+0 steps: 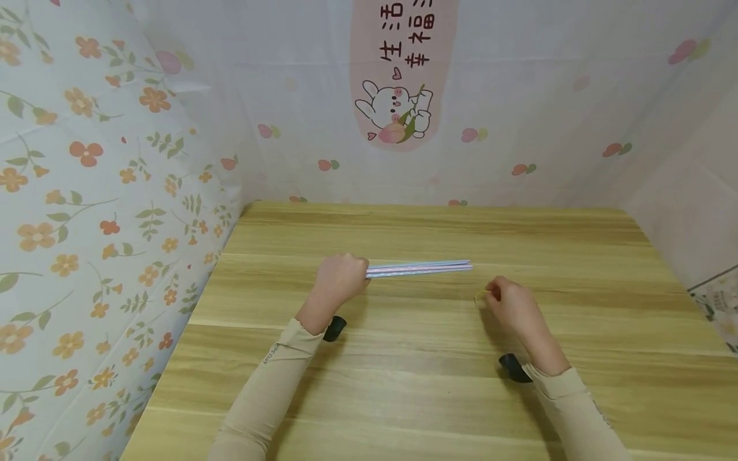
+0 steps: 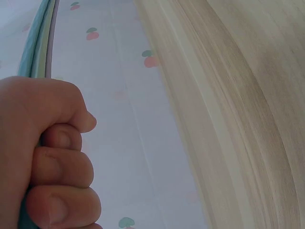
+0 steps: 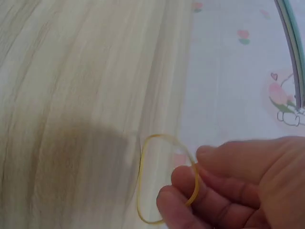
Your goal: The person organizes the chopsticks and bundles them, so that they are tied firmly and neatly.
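My left hand (image 1: 341,276) grips a bundle of long, thin, straw-like sticks (image 1: 419,269) in pale blue and pink, with the fingers curled tightly around one end. The sticks point right, held above the table. In the left wrist view teal, yellowish and purple sticks (image 2: 35,43) rise out of the fist. To the right, my right hand (image 1: 513,310) pinches a thin yellow rubber band (image 3: 141,176) between thumb and fingers. The band hangs as a loose loop, apart from the sticks' free ends.
Both hands are over a wooden table (image 1: 403,378). A white printed cloth (image 1: 300,96) rises behind its far edge, and a floral cloth (image 1: 115,256) hangs on the left. Black wrist devices (image 1: 513,368) sit under both wrists.
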`<state>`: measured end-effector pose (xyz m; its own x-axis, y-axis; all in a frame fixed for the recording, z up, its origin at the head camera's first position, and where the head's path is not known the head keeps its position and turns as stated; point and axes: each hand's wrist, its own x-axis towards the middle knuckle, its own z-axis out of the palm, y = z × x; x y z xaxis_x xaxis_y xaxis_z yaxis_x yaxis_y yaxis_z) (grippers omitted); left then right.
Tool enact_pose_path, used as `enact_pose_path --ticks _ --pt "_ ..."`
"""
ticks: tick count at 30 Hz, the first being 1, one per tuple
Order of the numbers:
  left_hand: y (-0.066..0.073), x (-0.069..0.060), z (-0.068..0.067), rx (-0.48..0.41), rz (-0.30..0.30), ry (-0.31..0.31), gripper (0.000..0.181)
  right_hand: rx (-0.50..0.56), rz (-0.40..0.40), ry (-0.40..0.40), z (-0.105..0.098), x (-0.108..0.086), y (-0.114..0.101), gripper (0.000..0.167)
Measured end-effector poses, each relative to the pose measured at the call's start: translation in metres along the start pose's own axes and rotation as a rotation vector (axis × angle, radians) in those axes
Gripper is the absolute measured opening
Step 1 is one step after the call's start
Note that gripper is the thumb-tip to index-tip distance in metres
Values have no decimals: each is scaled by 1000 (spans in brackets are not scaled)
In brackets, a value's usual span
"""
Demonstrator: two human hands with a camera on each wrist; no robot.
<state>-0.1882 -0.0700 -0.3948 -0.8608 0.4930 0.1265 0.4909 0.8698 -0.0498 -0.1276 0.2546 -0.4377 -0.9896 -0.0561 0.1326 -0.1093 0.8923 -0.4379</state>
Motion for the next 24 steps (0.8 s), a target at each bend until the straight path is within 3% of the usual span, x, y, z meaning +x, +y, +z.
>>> enact_pose_path --ticks 6,13,17,24 --pt "0 0 -1 1 7 6 22 -81 -33 -71 -2 -3 0 6" --pt "-1 -1 -2 7 14 13 23 -74 -22 -134 -5 -1 -5 5" --pt "-1 -1 -2 14 28 31 25 27 18 -84 -10 3 -12 10" --pt "0 -2 -2 19 39 51 23 194 49 101 -18 12 -25 15"
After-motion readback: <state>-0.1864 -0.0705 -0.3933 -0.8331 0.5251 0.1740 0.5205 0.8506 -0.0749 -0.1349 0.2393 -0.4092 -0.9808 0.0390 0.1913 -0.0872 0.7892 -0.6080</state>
